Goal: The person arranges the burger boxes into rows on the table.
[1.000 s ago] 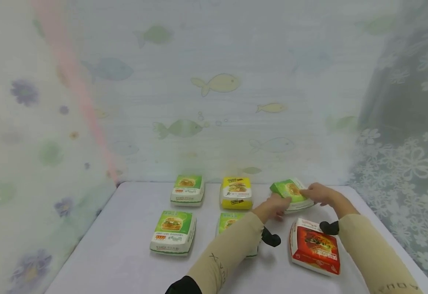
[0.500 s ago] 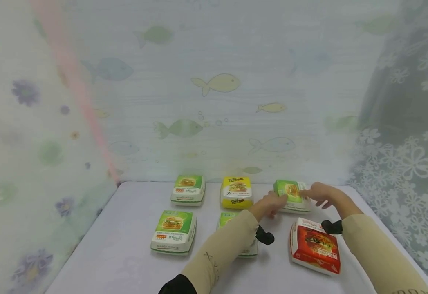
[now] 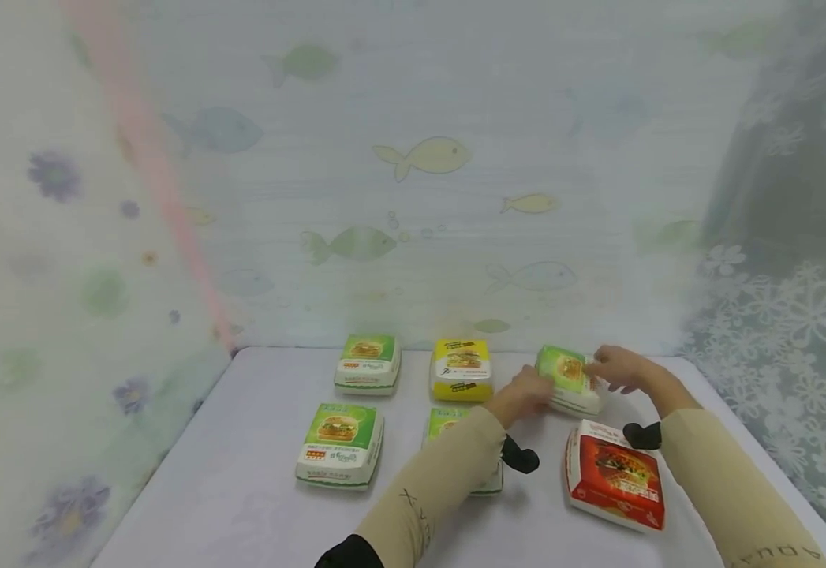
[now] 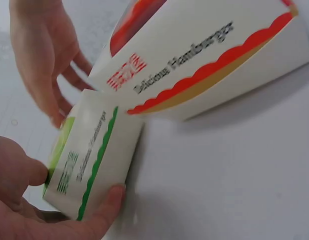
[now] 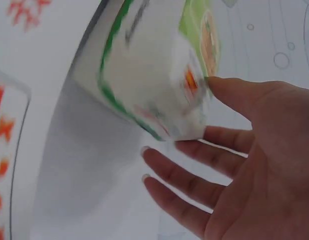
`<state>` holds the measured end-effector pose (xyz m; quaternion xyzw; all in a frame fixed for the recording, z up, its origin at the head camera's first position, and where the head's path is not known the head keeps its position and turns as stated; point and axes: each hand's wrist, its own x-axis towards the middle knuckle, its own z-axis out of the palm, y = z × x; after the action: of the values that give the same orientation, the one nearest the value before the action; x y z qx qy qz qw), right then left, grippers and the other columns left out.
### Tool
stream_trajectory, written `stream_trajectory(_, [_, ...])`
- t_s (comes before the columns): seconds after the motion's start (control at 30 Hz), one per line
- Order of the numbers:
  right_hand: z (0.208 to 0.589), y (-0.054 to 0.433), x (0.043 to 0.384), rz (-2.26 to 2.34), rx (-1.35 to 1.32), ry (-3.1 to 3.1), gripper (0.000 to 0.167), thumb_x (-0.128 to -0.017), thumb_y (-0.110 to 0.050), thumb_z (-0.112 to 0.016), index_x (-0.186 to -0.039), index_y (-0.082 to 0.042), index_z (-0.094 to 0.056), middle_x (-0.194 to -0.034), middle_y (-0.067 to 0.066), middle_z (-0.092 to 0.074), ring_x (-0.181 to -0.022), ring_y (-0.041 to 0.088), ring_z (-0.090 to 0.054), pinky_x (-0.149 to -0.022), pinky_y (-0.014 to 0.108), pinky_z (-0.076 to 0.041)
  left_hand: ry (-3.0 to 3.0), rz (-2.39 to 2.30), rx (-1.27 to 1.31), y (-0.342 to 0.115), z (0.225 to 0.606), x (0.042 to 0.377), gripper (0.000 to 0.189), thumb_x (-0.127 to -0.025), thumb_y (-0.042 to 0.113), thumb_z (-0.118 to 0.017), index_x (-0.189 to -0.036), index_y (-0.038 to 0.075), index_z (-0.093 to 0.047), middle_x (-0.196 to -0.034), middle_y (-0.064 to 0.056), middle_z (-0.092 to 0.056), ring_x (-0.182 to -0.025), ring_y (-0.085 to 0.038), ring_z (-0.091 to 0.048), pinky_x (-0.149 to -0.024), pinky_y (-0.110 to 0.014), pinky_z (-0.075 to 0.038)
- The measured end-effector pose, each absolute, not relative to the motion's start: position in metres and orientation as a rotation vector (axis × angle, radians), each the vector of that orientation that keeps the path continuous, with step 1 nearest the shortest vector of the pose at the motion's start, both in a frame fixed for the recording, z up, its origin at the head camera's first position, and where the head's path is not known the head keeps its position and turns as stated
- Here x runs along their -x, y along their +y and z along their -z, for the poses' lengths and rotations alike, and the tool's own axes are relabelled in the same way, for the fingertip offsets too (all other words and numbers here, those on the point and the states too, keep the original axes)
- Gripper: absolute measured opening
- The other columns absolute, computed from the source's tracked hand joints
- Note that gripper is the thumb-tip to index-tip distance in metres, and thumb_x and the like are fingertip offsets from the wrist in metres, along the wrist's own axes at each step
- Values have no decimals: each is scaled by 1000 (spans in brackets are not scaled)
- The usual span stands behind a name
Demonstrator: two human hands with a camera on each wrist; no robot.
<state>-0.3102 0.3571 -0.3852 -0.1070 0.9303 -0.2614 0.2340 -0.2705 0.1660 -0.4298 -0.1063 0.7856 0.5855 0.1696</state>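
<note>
A green and white hamburger box is at the back right of the table, turned a little askew. My left hand grips its left end; in the left wrist view the thumb is on the green lid and a finger lies along the white side. At the other end my right hand pinches the box corner, thumb on the lid edge and two fingertips behind, the other fingers spread off it. A red hamburger box lies just in front, under the right forearm.
A yellow box and a green box stand along the back of the white table. Nearer are another green box and one partly hidden by the left sleeve. A fish-patterned curtain hangs behind.
The green box between my hands was turned clockwise with its lid askew, then straightened, and now is askew again. The head view has shifted slightly. The other boxes stay in place.
</note>
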Motion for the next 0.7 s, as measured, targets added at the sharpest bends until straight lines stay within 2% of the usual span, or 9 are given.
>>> stream_trajectory(0.1, [382, 359, 306, 667, 245, 2563, 52, -104, -27, -56, -123, 20, -49, -120, 37, -56, -100, 45, -66, -84, 54, -58, 2358, -1540, 319, 165, 429, 279, 39, -106, 18, -51, -138, -3, -47, -107, -15, -50, -85, -23, -49, -75, -35, -50])
stream_trajectory(0.2, [381, 361, 304, 638, 209, 2563, 52, -103, -31, -57, -121, 19, -53, -117, 34, -59, -97, 42, -66, -83, 51, -58, 2415, -1463, 336, 165, 430, 284, 37, -107, 21, -49, -137, -1, -49, -111, -15, -50, -90, -25, -51, -73, -33, -50])
stream_trajectory(0.3, [380, 359, 304, 656, 209, 2571, 56, -103, -33, -58, -122, 19, -52, -119, 34, -58, -103, 45, -63, -85, 53, -58, 2441, -1389, 357, 164, 430, 286, 46, -108, 27, -47, -146, 2, -43, -123, -16, -50, -95, -26, -52, -74, -33, -49])
stream_trajectory(0.43, [382, 357, 302, 697, 246, 2594, 67, -105, -35, -54, -135, 24, -40, -133, 43, -46, -120, 55, -52, -91, 58, -55, 2461, -1301, 365, 161, 431, 280, 59, -107, 35, -47, -154, 3, -32, -137, -18, -44, -82, -24, -54, -75, -35, -55])
stream_trajectory(0.5, [384, 356, 302, 703, 272, 2602, 72, -106, -36, -51, -140, 25, -33, -141, 47, -37, -127, 59, -44, -95, 62, -52, 2443, -1319, 368, 160, 432, 274, 63, -107, 37, -48, -154, 0, -30, -135, -19, -43, -72, -23, -51, -75, -36, -57])
stream_trajectory(0.57, [384, 354, 304, 700, 297, 2602, 75, -107, -36, -49, -144, 25, -27, -146, 48, -30, -132, 63, -37, -98, 66, -48, 2418, -1360, 365, 159, 432, 267, 62, -106, 37, -51, -150, -3, -34, -128, -19, -47, -71, -22, -50, -77, -37, -57])
stream_trajectory(0.7, [386, 351, 311, 662, 309, 2592, 75, -107, -37, -49, -146, 23, -28, -149, 47, -28, -134, 64, -34, -100, 70, -44, 2248, -1528, 324, 157, 432, 255, 50, -104, 32, -57, -137, -4, -48, -110, -15, -55, -87, -30, -57, -89, -45, -56])
